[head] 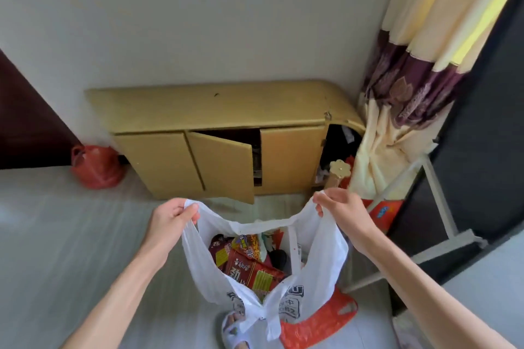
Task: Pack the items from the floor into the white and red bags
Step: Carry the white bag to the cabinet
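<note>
I hold the white plastic bag (320, 258) up off the floor by its two handles. My left hand (173, 217) grips the left handle and my right hand (338, 207) grips the right one, stretching the mouth wide. Inside lie several snack packets, among them a red noodle packet (249, 270) and a yellow chip packet (251, 242). A flat red bag (317, 320) lies on the floor under the white bag's lower right side. A foot in a white sandal (235, 331) shows below the bag.
A low yellow cabinet (215, 133) stands against the wall, one door ajar. A filled red bag (96, 166) sits at its left. A curtain (397, 110), a white rack frame (442, 212) and a red-orange box (385, 211) crowd the right side.
</note>
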